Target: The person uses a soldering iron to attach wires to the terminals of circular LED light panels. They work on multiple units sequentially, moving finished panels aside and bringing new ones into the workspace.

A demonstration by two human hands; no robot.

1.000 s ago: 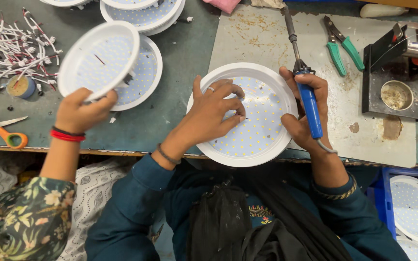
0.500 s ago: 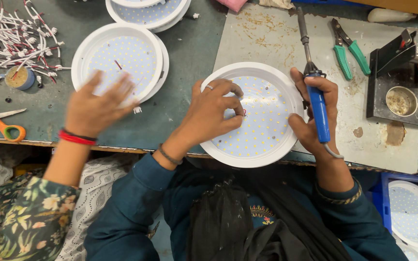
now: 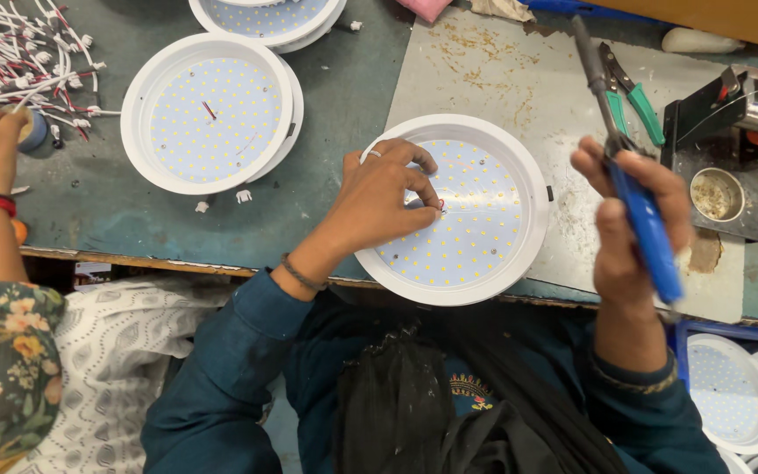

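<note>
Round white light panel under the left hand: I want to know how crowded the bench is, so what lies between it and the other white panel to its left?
Head view: between the round white light panel and the other panel, only bare green benchtop.
</note>
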